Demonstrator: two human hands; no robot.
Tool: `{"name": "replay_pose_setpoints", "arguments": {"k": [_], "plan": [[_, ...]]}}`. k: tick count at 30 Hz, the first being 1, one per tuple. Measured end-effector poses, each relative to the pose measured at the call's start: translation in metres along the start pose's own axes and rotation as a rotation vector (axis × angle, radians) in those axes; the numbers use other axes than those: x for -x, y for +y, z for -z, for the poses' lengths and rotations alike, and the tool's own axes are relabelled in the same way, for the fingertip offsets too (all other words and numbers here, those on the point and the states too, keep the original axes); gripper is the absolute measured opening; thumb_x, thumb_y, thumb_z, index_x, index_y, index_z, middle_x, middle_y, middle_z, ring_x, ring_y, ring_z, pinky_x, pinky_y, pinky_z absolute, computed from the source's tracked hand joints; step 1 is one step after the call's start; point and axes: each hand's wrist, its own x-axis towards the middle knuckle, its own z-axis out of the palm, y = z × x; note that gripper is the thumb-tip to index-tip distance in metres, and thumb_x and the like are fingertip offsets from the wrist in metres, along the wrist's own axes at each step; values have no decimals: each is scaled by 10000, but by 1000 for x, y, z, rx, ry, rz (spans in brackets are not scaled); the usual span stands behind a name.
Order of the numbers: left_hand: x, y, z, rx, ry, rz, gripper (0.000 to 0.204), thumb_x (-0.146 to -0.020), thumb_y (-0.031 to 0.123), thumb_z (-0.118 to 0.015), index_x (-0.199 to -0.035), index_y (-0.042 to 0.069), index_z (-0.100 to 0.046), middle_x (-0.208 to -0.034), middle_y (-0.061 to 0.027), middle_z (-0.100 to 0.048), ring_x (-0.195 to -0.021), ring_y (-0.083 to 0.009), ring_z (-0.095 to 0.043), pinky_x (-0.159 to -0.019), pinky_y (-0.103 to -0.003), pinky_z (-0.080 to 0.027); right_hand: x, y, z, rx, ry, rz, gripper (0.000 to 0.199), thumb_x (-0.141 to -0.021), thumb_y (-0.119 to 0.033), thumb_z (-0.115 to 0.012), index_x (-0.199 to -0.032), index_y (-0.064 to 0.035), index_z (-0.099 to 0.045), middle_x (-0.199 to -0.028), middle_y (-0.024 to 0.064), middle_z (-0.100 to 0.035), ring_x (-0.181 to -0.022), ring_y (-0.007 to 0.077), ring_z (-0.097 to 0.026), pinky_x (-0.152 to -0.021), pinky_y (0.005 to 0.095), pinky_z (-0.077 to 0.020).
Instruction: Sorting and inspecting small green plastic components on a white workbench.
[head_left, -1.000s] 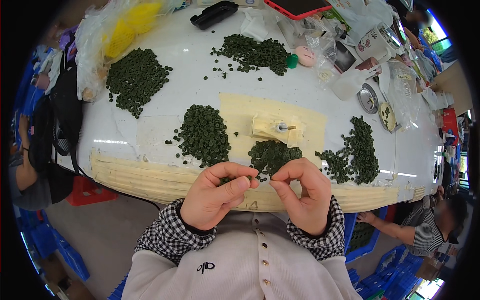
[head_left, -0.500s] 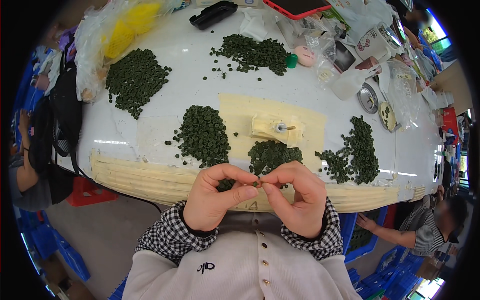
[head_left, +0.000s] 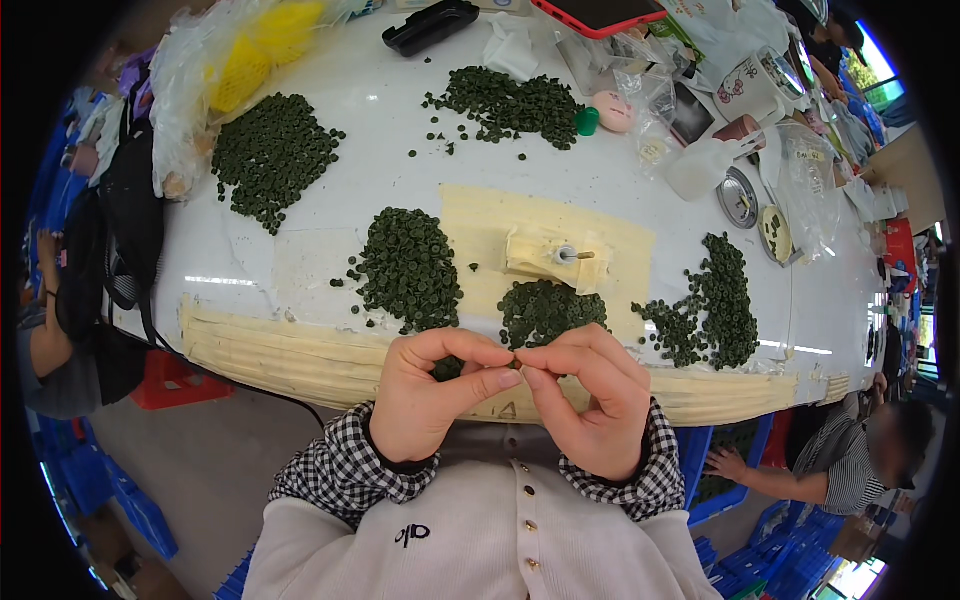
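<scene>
My left hand (head_left: 437, 388) and my right hand (head_left: 590, 395) meet fingertip to fingertip above the table's near edge. Both are closed in a pinch around one small dark green round piece (head_left: 515, 365), mostly hidden by the fingers. Just beyond the fingertips lies a heap of green discs (head_left: 550, 312). Left of it is a larger heap of cup-like green pieces (head_left: 408, 268), partly behind my left hand. Behind the near heap, a small fixture with a metal pin (head_left: 567, 255) is taped down on yellow tape.
More green heaps lie at the far left (head_left: 272, 160), far middle (head_left: 510, 105) and right (head_left: 722, 300). A clear squeeze bottle (head_left: 705, 165), a round tin (head_left: 738, 198) and a mug (head_left: 750, 88) crowd the right back. A co-worker's hand (head_left: 727, 463) is beside a blue crate at the right.
My fingertips have closed tighter over the small green piece, so less of it shows. The co-worker's hand at the right has shifted slightly downward.
</scene>
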Motion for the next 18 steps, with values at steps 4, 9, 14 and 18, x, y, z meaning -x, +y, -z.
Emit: {"name": "replay_pose_setpoints", "arguments": {"k": [4, 9, 14, 18], "plan": [[-1, 2, -1, -40, 33, -25, 138, -746, -50, -719, -865, 12, -688, -828, -22, -659, -718, -54, -511, -665, -205, -428, 2, -1, -1, 23, -10, 14, 246, -729, 77, -661, -963, 2, -673, -811, 101, -600, -669, 191, -583, -588, 254, -475], [-1, 0, 0, -104, 34, -32, 147, -759, -28, -715, -901, 6, -695, -838, -24, -664, -707, -51, -504, -655, -206, -423, 2, 0, -2, 67, 17, 55, 240, -711, 68, -683, -940, -2, -680, -790, 98, -605, -670, 201, -585, -580, 266, -476], [2, 5, -1, -153, -31, -28, 160, -789, -1, -697, -949, 2, -695, -853, -37, -668, -708, -51, -512, -648, -211, -424, 3, 5, 0, 73, 67, 50, 213, -683, 59, -717, -879, -18, -684, -780, 84, -609, -667, 196, -594, -575, 269, -477], [2, 9, -2, -65, -39, 87, 124, -806, 24, -694, -926, -2, -689, -855, -48, -670, -739, -61, -543, -674, -214, -443, 1, 5, 3, 20, 36, 48, 201, -669, 55, -731, -845, -25, -678, -779, 77, -610, -678, 191, -600, -578, 268, -477]]}}
